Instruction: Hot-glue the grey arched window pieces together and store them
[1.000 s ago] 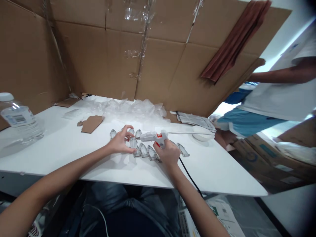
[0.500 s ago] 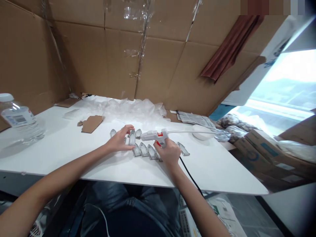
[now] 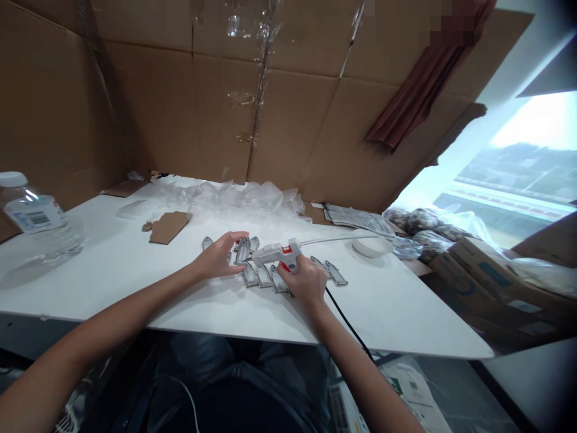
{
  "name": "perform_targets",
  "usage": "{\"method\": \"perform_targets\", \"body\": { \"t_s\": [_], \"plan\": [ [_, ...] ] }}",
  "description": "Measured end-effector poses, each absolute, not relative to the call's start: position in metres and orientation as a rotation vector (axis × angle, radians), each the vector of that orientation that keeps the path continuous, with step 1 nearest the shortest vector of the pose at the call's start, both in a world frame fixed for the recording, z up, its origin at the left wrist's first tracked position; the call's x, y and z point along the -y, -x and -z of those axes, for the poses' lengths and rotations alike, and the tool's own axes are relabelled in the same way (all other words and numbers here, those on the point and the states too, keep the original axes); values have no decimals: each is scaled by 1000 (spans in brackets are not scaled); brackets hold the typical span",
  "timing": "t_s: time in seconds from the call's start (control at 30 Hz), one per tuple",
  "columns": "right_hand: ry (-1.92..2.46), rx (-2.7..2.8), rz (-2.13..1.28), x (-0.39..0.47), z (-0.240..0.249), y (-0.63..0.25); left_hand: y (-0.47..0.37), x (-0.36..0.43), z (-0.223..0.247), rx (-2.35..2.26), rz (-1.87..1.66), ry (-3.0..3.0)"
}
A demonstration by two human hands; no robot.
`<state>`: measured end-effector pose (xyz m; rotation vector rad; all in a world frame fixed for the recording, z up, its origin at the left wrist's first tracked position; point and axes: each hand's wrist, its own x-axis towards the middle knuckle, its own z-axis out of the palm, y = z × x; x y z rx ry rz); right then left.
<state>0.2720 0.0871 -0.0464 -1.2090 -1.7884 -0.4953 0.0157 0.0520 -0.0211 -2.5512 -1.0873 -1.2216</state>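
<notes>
My right hand [image 3: 310, 281] is wrapped round a white hot glue gun [image 3: 269, 253] with a red trigger, its nozzle pointing left. A long pale glue stick [image 3: 331, 240] sticks out of its back. My left hand [image 3: 217, 257] holds a small grey-and-white pointed plaque [image 3: 242, 250] between thumb and fingers, close to the nozzle. Several similar plaques [image 3: 264, 276] lie in an overlapping row below the gun, partly hidden by my right hand. Two more plaques [image 3: 336, 273] rest to the right of that hand, and one [image 3: 207, 242] lies beyond my left hand.
Crumpled clear plastic film [image 3: 238, 201] runs along the back of the white table [image 3: 387, 313], before a cardboard wall [image 3: 297, 132]. A water bottle [image 3: 38, 216] stands at left, a torn cardboard piece [image 3: 169, 228] nearer. A white bowl [image 3: 372, 245] sits at right; a black cord [image 3: 345, 319] crosses the front edge.
The glue gun has shifted slightly left and down, bringing its nozzle nearer the plaque in my left hand. My left hand has hardly moved.
</notes>
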Motion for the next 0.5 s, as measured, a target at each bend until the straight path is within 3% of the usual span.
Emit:
{"method": "perform_targets", "body": {
  "t_s": [0.5],
  "plan": [
    [1272, 1852, 542, -90, 47, -275, -16, -55, 24, 895, 1262, 2513]
  ]
}}
